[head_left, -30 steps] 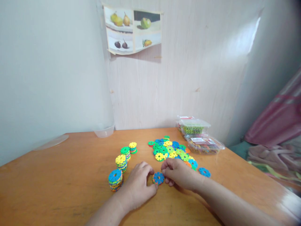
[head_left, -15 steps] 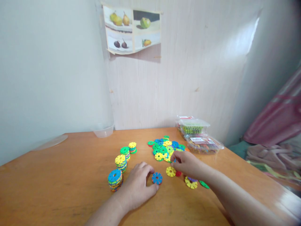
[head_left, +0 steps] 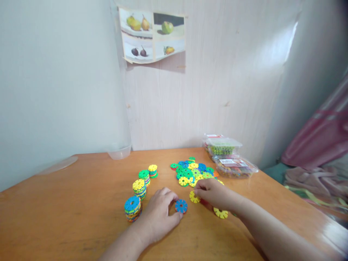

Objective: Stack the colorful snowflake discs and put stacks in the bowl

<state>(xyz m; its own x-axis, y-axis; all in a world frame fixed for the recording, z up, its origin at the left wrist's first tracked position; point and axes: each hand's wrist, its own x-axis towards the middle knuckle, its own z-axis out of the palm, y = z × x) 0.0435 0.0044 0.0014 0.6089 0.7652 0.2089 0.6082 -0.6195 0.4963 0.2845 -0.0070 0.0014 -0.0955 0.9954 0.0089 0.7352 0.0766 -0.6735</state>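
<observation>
On the table, my left hand (head_left: pixel 162 210) curves thumb and forefinger around the edge of a blue notched plastic disc (head_left: pixel 181 206), with a red rim showing beneath it. A yellow notched disc (head_left: pixel 194 197) is pinched at its right edge by my right hand (head_left: pixel 213 191), just right of the blue one. Left of my left hand stand several stacks of discs: a blue-topped stack (head_left: pixel 132 208), a yellow-topped stack (head_left: pixel 139 188), a green-topped stack (head_left: pixel 144 177) and a smaller yellow-topped one (head_left: pixel 152 171). Another yellow disc (head_left: pixel 220 212) lies below my right wrist.
A loose pile of coloured discs (head_left: pixel 187 172) spreads beyond my hands. Clear lidded boxes (head_left: pixel 236 167) stand at the back right. A clear bowl (head_left: pixel 119 152) and a clear lid (head_left: pixel 58 165) sit at the back left of the wooden table (head_left: pixel 67 217).
My right hand has come down and closed on the yellow disc, which has shifted slightly left. My left hand stays at the blue disc.
</observation>
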